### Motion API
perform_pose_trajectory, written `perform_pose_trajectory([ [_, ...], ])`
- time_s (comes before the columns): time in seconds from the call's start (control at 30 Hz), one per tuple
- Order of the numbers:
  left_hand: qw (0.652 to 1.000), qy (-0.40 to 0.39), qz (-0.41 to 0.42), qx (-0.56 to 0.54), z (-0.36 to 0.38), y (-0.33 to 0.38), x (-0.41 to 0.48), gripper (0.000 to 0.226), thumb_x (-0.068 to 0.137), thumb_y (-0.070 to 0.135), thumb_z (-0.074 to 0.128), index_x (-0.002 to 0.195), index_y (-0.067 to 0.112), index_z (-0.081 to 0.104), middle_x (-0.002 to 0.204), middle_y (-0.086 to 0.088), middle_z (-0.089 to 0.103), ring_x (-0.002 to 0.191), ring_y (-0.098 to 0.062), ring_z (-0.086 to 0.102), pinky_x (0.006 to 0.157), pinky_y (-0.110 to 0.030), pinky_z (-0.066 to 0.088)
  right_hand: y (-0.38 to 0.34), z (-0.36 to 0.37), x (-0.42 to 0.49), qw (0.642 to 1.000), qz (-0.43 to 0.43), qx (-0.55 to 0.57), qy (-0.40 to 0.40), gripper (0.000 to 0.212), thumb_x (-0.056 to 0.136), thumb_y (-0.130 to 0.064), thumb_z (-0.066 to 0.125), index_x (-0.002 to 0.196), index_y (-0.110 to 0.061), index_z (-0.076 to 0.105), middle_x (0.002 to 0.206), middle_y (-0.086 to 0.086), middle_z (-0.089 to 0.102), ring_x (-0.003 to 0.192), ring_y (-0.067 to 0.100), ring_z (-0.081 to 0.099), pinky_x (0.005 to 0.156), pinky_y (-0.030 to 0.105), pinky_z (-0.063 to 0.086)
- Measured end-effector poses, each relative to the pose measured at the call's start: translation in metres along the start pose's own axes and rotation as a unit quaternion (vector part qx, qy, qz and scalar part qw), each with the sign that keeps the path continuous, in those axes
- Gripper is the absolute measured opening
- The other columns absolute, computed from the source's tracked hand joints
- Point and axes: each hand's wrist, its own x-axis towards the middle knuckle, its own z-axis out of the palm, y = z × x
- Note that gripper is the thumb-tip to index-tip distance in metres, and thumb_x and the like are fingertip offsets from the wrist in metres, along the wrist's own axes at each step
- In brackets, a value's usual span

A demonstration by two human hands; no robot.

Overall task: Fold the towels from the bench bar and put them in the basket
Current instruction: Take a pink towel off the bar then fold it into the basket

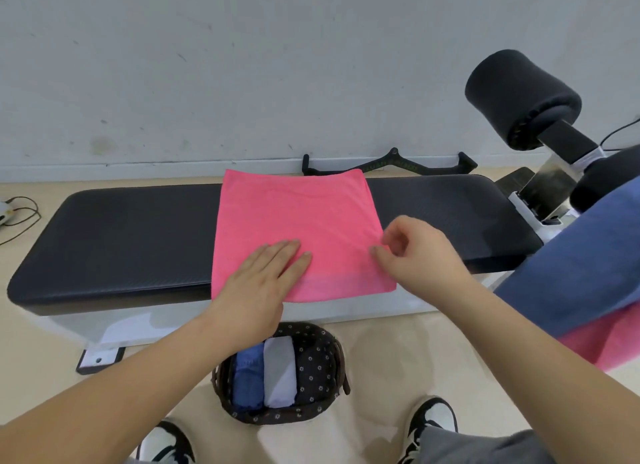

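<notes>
A pink towel (301, 221) lies spread across the black padded bench (131, 235), its near edge hanging slightly over the front. My left hand (266, 276) presses flat on its near left part, fingers straight. My right hand (415, 252) pinches the towel's right edge between thumb and fingers. On the floor below stands a dark floral basket (322, 359) holding a folded blue towel (247, 380) and a folded grey towel (280, 373). At the right, a blue towel (575, 263) and a pink towel (602, 339) hang over the bench bar.
A black foam roller pad (519, 89) rises at the bench's right end. A black cable-handle bar (391, 162) lies on the floor against the wall. Cables (17, 214) lie at far left. My two shoes (429, 425) stand either side of the basket.
</notes>
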Motion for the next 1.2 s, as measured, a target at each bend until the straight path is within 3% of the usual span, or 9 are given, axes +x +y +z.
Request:
perform_pose_trajectory([
  [0.2,1.000,0.006,-0.006,-0.016,-0.012,-0.007,-0.005,0.082,0.058,-0.001,0.066,0.139,0.011,0.060,0.149,-0.014,0.055,0.134,-0.034,0.056,0.111,-0.049,0.044,-0.028,0.057,0.002,0.974,-0.175,-0.049,-0.136,0.077,0.084,-0.047,0.077,0.151,-0.025,0.047,0.163,0.001,0.036,0.151,0.021,0.031,0.124,0.037,0.025],
  [0.37,0.999,0.029,-0.020,0.006,-0.017,-0.023,-0.019,0.072,0.065,-0.001,0.055,0.135,0.012,0.065,0.140,-0.012,0.063,0.125,-0.031,0.064,0.101,-0.044,0.053,-0.041,0.079,0.008,0.951,-0.179,-0.203,-0.146,0.094,0.075,-0.065,0.073,0.154,-0.027,0.039,0.159,0.005,0.035,0.148,0.030,0.030,0.121,0.049,0.026],
  [0.47,0.997,0.043,-0.055,0.012,-0.026,-0.032,-0.022,0.056,0.065,-0.004,0.051,0.113,0.013,0.074,0.110,-0.007,0.075,0.096,-0.030,0.074,0.072,-0.041,0.063,-0.051,0.084,0.004,0.946,-0.163,-0.241,-0.140,0.097,0.068,-0.070,0.073,0.149,-0.025,0.042,0.153,0.008,0.038,0.144,0.035,0.033,0.119,0.056,0.027],
  [0.63,0.993,0.064,-0.089,0.035,-0.048,-0.056,-0.026,0.056,0.049,-0.014,0.067,0.097,0.014,0.075,0.077,-0.002,0.071,0.064,-0.029,0.065,0.057,-0.038,0.049,-0.059,0.098,-0.001,0.939,-0.159,-0.284,-0.107,0.080,0.068,-0.063,0.073,0.128,-0.013,0.057,0.130,0.018,0.057,0.122,0.045,0.053,0.100,0.066,0.043],
  [0.87,0.969,-0.148,-0.190,-0.051,-0.075,-0.065,-0.034,0.061,0.085,0.001,0.046,0.135,0.035,0.056,0.123,0.005,0.064,0.112,-0.023,0.060,0.089,-0.038,0.054,-0.061,0.081,-0.002,0.953,-0.163,-0.224,-0.126,0.065,0.082,-0.035,0.039,0.141,-0.010,0.052,0.139,0.017,0.058,0.130,0.043,0.052,0.106,0.060,0.044],
  [0.97,0.977,-0.125,-0.159,-0.072,-0.075,-0.066,-0.038,0.059,0.082,0.002,0.042,0.131,0.032,0.056,0.125,0.010,0.057,0.124,-0.020,0.052,0.091,-0.039,0.053,-0.057,0.064,-0.003,0.961,-0.148,-0.197,-0.126,0.064,0.091,-0.015,0.049,0.154,-0.014,0.039,0.160,0.006,0.041,0.149,0.027,0.035,0.119,0.042,0.032],
  [1.03,0.981,-0.127,-0.141,-0.026,-0.070,-0.061,-0.038,0.061,0.083,0.008,0.046,0.142,0.023,0.047,0.149,0.000,0.046,0.144,-0.028,0.036,0.108,-0.044,0.045,-0.055,0.056,-0.006,0.963,-0.135,-0.192,-0.136,0.067,0.094,-0.011,0.050,0.159,-0.015,0.033,0.167,0.002,0.030,0.155,0.020,0.025,0.122,0.033,0.025],
  [1.13,0.981,-0.120,-0.151,0.009,-0.053,-0.033,-0.037,0.092,0.085,0.033,0.060,0.164,0.023,0.012,0.172,-0.010,0.005,0.158,-0.036,0.005,0.125,-0.055,0.018,-0.055,0.054,-0.013,0.969,-0.116,-0.165,-0.142,0.057,0.097,-0.027,0.039,0.152,-0.013,0.041,0.162,0.004,0.038,0.152,0.021,0.031,0.118,0.032,0.030],
  [1.2,0.991,-0.069,-0.118,0.001,-0.035,-0.015,-0.032,0.103,0.079,0.047,0.071,0.164,0.021,0.019,0.171,-0.013,0.012,0.157,-0.037,0.014,0.122,-0.059,0.022,-0.058,0.054,-0.017,0.972,-0.120,-0.151,-0.131,0.054,0.098,-0.038,0.031,0.140,-0.012,0.052,0.153,0.004,0.050,0.145,0.023,0.040,0.112,0.035,0.037],
])
